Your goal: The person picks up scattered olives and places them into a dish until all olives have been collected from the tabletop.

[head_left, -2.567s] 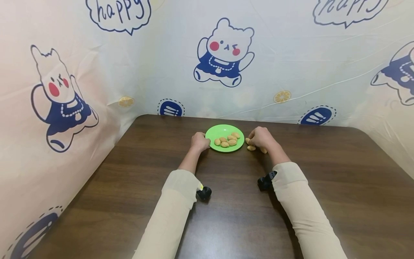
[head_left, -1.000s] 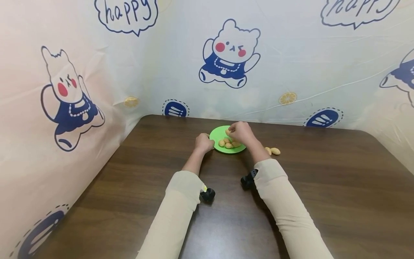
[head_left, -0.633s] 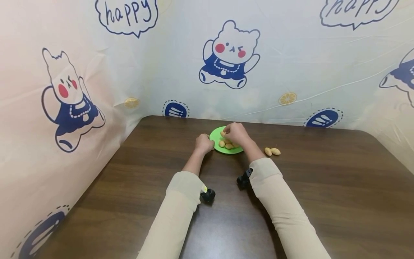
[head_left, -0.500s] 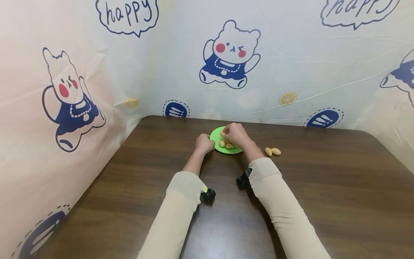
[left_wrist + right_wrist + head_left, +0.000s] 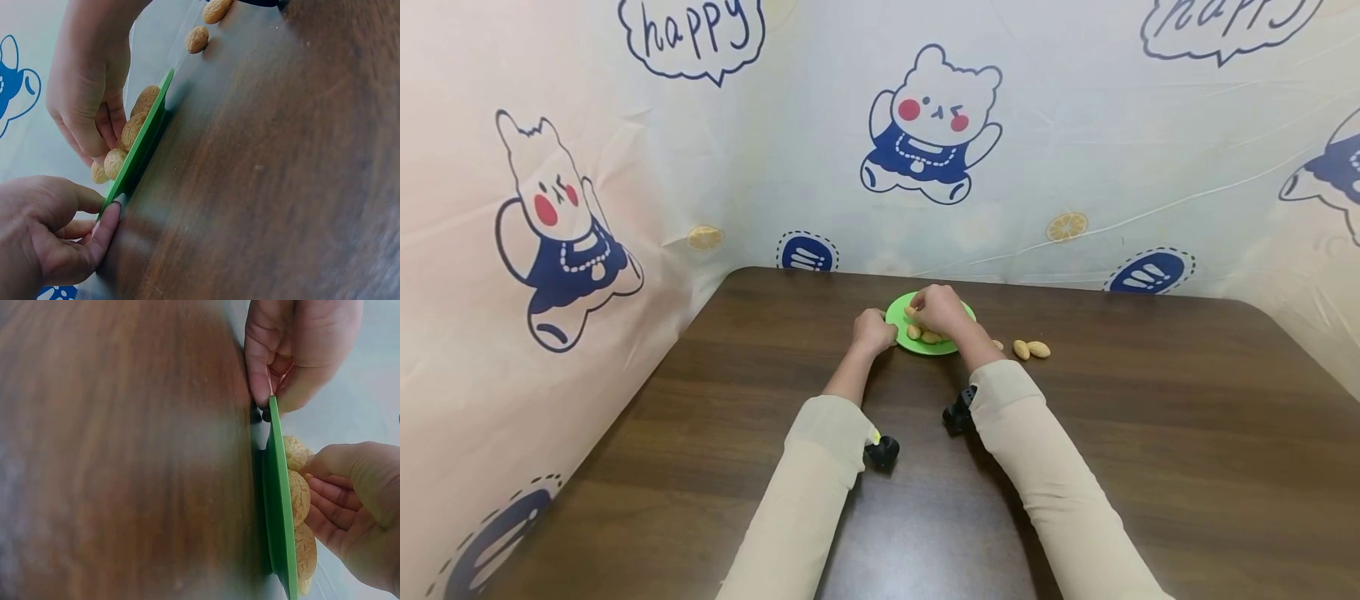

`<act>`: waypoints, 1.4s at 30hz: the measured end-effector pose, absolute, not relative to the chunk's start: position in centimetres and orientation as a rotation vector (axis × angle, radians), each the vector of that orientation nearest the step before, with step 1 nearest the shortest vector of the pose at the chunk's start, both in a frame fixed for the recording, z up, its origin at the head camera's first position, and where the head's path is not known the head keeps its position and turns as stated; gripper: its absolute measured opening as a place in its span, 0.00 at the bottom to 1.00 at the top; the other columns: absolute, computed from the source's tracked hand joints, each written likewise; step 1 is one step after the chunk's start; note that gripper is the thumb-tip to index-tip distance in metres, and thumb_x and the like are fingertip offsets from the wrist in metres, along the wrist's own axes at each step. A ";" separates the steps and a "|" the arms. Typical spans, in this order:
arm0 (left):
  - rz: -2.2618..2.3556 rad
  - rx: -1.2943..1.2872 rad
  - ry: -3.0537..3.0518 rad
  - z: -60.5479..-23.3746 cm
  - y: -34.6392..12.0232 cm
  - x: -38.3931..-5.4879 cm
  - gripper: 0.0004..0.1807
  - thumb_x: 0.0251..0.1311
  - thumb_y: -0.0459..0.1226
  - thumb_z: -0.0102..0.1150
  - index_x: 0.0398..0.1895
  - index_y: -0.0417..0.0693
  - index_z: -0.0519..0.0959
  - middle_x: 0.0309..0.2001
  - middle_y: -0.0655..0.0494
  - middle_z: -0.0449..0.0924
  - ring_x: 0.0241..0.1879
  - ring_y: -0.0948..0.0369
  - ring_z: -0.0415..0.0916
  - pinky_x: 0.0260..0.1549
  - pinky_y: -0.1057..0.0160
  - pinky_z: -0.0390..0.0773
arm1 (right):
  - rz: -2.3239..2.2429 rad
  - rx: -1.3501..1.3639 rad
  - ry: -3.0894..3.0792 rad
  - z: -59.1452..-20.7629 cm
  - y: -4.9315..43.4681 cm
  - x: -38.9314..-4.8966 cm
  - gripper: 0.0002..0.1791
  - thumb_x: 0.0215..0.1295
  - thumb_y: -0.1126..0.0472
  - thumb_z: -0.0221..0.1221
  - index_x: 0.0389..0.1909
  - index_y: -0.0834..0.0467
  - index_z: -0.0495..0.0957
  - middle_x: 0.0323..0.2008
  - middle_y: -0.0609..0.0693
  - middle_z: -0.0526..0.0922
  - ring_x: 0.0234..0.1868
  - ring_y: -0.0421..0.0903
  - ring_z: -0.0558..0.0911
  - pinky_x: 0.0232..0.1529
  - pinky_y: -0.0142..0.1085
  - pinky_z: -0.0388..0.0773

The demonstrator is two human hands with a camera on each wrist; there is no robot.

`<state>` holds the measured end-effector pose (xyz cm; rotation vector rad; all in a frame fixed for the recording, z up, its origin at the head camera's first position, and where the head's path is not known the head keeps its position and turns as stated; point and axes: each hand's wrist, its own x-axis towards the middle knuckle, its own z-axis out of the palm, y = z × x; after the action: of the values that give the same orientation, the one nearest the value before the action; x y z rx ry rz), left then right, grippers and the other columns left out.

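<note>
My left hand (image 5: 873, 333) pinches the near-left rim of a round green plate (image 5: 892, 316), thumb at the rim in the left wrist view. Over the plate, my right hand (image 5: 942, 312) has its thumb and fingers on a tan, oval, rough-shelled nut (image 5: 910, 312). That nut (image 5: 295, 453) sits at the fingertips, close to the plate's surface. More nuts (image 5: 931, 337) of the same kind lie on the plate, partly hidden behind the right hand. In the right wrist view they line up along the green plate (image 5: 279, 500).
Two loose nuts (image 5: 1031, 350) lie side by side on the brown wooden table (image 5: 1150, 417), right of the plate. Another nut (image 5: 997, 344) peeks out beside my right forearm. A printed cloth (image 5: 820, 125) hangs behind the table and along its sides.
My right hand has gone from the loose nuts right of the plate to above the plate, carrying a nut, and has edged left since. My left hand still holds the rim.
</note>
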<state>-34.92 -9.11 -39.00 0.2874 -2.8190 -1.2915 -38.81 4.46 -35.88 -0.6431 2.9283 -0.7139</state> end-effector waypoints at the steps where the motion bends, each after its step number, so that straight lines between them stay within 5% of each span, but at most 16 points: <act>1: -1.292 0.288 -2.819 -39.0 -9.1 -34.9 0.11 0.56 0.31 0.50 0.39 0.36 0.80 0.28 0.50 0.78 0.26 0.59 0.73 0.21 0.72 0.69 | -0.707 -0.648 2.930 -35.9 4.4 -38.8 0.15 0.62 0.61 0.55 0.47 0.61 0.80 0.45 0.53 0.81 0.49 0.50 0.75 0.49 0.40 0.71; 8: -1.289 0.288 -2.824 -39.0 -9.1 -34.8 0.14 0.57 0.32 0.50 0.45 0.36 0.78 0.32 0.48 0.79 0.29 0.58 0.75 0.23 0.72 0.70 | -0.682 -0.662 2.924 -36.0 4.3 -38.8 0.14 0.62 0.61 0.55 0.47 0.61 0.80 0.44 0.55 0.81 0.48 0.51 0.76 0.48 0.41 0.72; 42: -1.306 0.290 -2.825 -38.7 -9.2 -34.6 0.12 0.59 0.33 0.50 0.42 0.37 0.79 0.30 0.49 0.78 0.28 0.58 0.75 0.23 0.71 0.71 | -0.581 -0.693 2.916 -36.1 4.2 -38.6 0.14 0.66 0.60 0.55 0.48 0.58 0.81 0.45 0.53 0.82 0.50 0.51 0.75 0.50 0.41 0.72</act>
<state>-34.57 -9.16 -38.66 0.2904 -2.8253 -1.3056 -38.63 4.20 -36.07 -0.6933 2.9156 -0.5812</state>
